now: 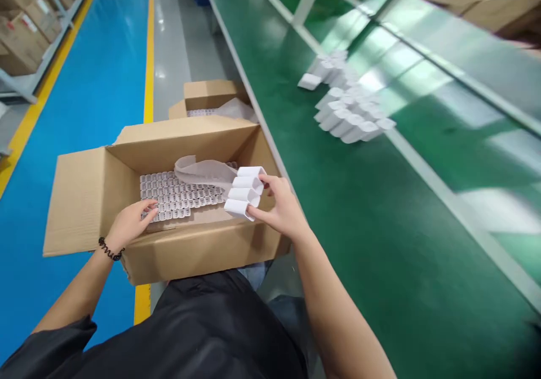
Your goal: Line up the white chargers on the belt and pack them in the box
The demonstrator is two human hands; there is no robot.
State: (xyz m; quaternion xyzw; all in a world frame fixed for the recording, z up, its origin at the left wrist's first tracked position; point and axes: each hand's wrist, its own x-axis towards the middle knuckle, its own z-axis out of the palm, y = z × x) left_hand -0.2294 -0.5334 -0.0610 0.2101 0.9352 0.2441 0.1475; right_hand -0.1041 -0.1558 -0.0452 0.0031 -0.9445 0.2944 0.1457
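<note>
My right hand (281, 207) grips a short row of white plastic sleeves (245, 190), side by side, pinched between thumb and fingers. They are hollow, with rounded ends, and are held over the right end of an open cardboard box (190, 255). Inside that box, small white pieces (169, 190) stand packed in close rows. My left hand (134, 219) reaches over the box's near left side, fingers a little bent and thumb apart, at the edge of the packed pieces. A strip of translucent foam sheet (207, 170) lies loosely across the rows, partly behind the held sleeves.
A long green workbench (338, 227) runs along the right, bearing a cluster of white sleeves (350, 108). Behind the near box stands a second carton (207, 90) with similar pieces. Boxes fill a shelf (34, 30) at far left, beyond the blue floor (101, 58).
</note>
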